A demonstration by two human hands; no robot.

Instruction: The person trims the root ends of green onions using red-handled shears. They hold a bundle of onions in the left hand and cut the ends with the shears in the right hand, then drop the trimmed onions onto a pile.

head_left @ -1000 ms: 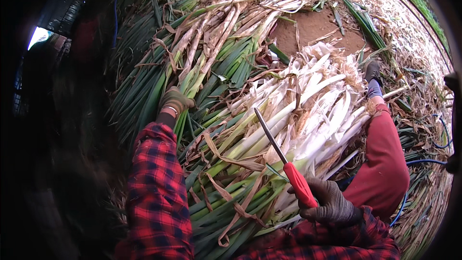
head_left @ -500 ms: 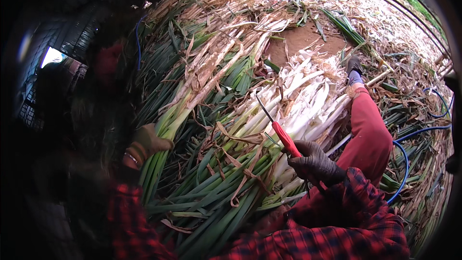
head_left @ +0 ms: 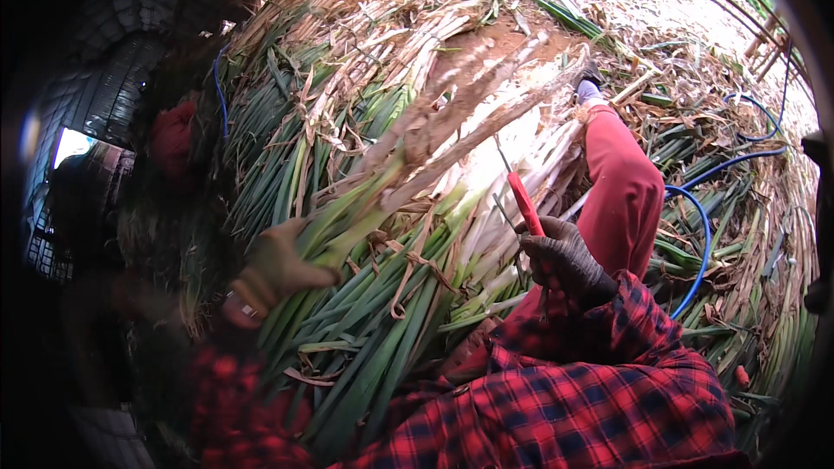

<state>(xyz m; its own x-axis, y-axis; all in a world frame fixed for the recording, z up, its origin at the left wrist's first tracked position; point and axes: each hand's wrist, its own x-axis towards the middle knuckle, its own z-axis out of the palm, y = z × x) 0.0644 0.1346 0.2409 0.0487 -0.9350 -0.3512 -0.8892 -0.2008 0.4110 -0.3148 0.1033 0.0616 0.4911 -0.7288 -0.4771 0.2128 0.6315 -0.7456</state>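
Observation:
My gloved left hand (head_left: 282, 269) is closed round a few long onion stalks (head_left: 365, 200), green at my end, with brown, dry lower parts blurred as they swing up over the pile. My gloved right hand (head_left: 556, 256) grips a red-handled knife (head_left: 526, 204), its thin blade pointing up and forward. Beneath and between my hands lies a heap of long onions (head_left: 382, 313) with green leaves, and a pale, peeled batch (head_left: 508, 165) lies by my right leg (head_left: 617, 182), which is stretched out in red trousers.
More unpeeled stalks (head_left: 278, 122) are piled ahead and left, near bare soil (head_left: 491, 35) and dry husks (head_left: 695, 69). A blue hose (head_left: 699, 226) loops at the right. In the shade at left is a red shape (head_left: 174, 130), unclear, beside a metal-sheet structure (head_left: 113, 78).
My left hand has drawn the stalks back toward me, and their dry ends have lifted off the pile. My right hand still holds the knife. The view has tilted up slightly.

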